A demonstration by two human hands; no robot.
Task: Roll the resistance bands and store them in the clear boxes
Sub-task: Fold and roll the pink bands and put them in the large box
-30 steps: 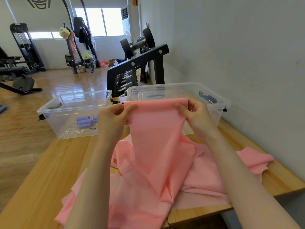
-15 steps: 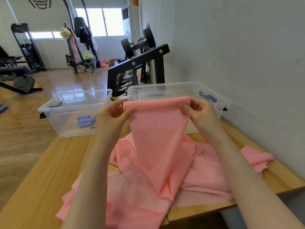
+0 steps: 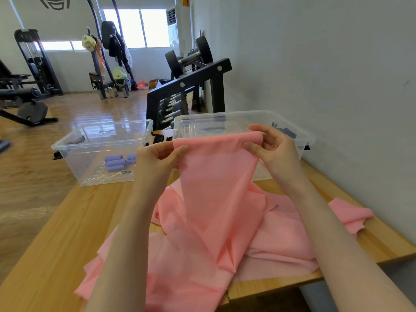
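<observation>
Top edge looks curled over a bit more than a second ago. Left hand (image 3: pixel 157 157) and right hand (image 3: pixel 273 148) each pinch a corner of the pink band (image 3: pixel 216 176), held up before the right clear box (image 3: pixel 299 134); the rest trails across the table (image 3: pixel 56 233). Uneven tension could skew the roll, and the slack pile may snag.

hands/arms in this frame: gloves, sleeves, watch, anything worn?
Nothing worn that shows. The left hand and right hand are bare, no gloves, and no rings show. Both forearms are bare down to the frame's bottom edge: no sleeves, watch, bands or markings in view.
</observation>
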